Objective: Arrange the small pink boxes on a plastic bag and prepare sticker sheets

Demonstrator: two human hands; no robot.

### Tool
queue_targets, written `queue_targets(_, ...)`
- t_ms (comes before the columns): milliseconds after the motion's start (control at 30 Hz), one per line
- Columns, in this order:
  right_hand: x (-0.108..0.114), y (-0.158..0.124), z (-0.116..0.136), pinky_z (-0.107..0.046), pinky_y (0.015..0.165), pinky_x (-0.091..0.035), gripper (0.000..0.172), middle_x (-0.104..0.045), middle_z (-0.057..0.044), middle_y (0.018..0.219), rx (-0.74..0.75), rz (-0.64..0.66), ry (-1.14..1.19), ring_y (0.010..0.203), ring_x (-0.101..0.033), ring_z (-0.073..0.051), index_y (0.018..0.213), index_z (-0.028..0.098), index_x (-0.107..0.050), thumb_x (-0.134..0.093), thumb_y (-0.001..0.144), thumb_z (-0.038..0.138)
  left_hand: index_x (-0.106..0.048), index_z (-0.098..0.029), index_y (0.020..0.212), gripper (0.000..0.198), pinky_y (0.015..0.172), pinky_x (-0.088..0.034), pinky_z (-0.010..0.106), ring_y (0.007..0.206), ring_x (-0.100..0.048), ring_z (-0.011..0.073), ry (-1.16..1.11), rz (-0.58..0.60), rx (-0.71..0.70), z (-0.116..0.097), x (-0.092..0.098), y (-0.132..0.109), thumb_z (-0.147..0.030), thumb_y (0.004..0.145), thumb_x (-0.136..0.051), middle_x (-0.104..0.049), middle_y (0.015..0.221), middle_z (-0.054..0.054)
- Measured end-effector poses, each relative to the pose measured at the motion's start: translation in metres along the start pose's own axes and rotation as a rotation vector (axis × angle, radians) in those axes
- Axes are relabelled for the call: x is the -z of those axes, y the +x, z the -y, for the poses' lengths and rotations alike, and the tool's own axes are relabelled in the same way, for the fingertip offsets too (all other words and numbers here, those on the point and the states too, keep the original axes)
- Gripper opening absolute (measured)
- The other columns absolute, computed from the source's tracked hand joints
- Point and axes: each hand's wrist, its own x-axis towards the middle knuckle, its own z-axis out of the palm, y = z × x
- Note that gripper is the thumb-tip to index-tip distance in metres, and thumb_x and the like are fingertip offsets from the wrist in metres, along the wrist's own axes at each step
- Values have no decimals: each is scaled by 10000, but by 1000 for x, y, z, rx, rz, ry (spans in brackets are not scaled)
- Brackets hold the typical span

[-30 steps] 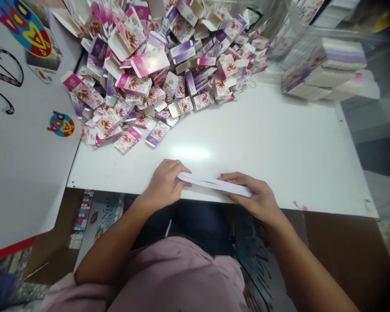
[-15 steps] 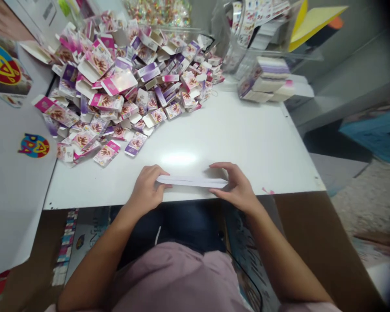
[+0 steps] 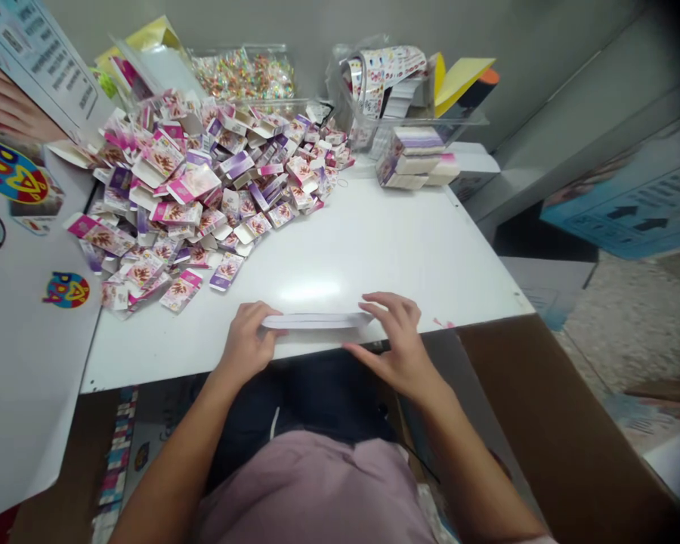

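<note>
white strip (image 3: pixel 316 320) flat on table (image 3: pixel 408 242) edge, left hand (image 3: pixel 248 341) fingers pinching one end, right hand (image 3: pixel 400 344) fingers spread over other.

Pink-and-purple patterned boxes (image 3: pixel 204 189) heaped on a white table (image 3: pixel 402 249).

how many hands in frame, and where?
2. The left hand grips the left end of a flat white stack at the table's near edge; the right hand rests on its right end. No others visible.
</note>
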Motion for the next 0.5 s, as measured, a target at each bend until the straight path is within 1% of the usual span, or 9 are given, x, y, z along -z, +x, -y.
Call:
queue_targets(67, -5, 9, 18, -565, 1057, -308, 459, -502, -168, 1363, 67, 69, -116, 1221, -443, -350, 1301, 228, -472, -649, 893, 345, -633, -192, 915, 150, 820, -447, 351, 894, -528, 220, 3, 3, 13, 0, 0, -1, -110, 817, -556, -628, 837, 28)
queue_targets(133, -15, 18, 29, -592, 1080, -250, 486, -473, -199, 1401, 125, 135, -221, 1214, -445, -366, 1303, 181, -467, -655, 885, 341, -637, -191, 914, 155, 818, -443, 350, 890, -524, 221, 14, 5, 23, -1, 0, -2, -108, 811, -556, -631, 841, 29)
queue_targets(200, -27, 27, 34, -609, 1094, -197, 511, -493, -212, 1386, 180, 190, -293, 1202, -459, -374, 1305, 153, -464, -673, 866, 311, -640, -190, 911, 159, 810, -439, 352, 872, -526, 221, 39, 3, 23, -2, 0, -3, -105, 805, -557, -636, 841, 29)
queue_targets(233, -34, 30, 35, -601, 1085, -208, 476, -540, -209, 1331, 203, 214, -305, 1168, -487, -364, 1288, 147, -477, -663, 869, 277, -640, -189, 908, 161, 804, -437, 353, 859, -531, 219, 53, 1, 17, -2, 0, -4, -102, 802, -557, -638, 839, 29)
queue_targets(267, -40, 34, 35, -574, 1060, -253, 396, -600, -194, 1236, 219, 236, -304, 1102, -526, -343, 1243, 144, -506, -637, 880, 235, -641, -189, 906, 165, 800, -434, 355, 847, -538, 218, 65, -1, 10, -3, 0, -5, -98, 799, -556, -639, 836, 29)
queue_targets(300, -45, 37, 34, -528, 1012, -317, 285, -647, -170, 1112, 230, 255, -294, 1012, -561, -315, 1167, 144, -542, -602, 892, 192, -642, -191, 902, 169, 797, -431, 357, 836, -545, 215, 77, -1, 0, -4, 1, -5, -92, 795, -554, -642, 838, 29)
queue_targets(367, -51, 42, 33, -426, 859, -404, 86, -657, -114, 886, 241, 266, -268, 824, -575, -262, 976, 156, -575, -541, 900, 131, -642, -195, 896, 179, 800, -423, 366, 824, -561, 212, 93, -6, -28, -7, 6, -6, -82, 789, -553, -649, 849, 30)
queue_targets(433, -51, 45, 32, -372, 753, -407, 88, -626, -84, 800, 245, 245, -255, 736, -550, -235, 856, 176, -549, -508, 894, 108, -639, -198, 908, 182, 804, -415, 375, 828, -577, 212, 104, -16, -61, -15, 14, -5, -84, 794, -555, -655, 867, 34)
queue_targets(500, -45, 46, 34, -364, 738, -396, 95, -614, -76, 802, 252, 193, -216, 724, -537, -226, 841, 181, -538, -495, 888, 110, -636, -202, 930, 169, 818, -410, 383, 845, -600, 211, 103, -40, -94, -26, 26, -5, -97, 821, -562, -667, 882, 34)
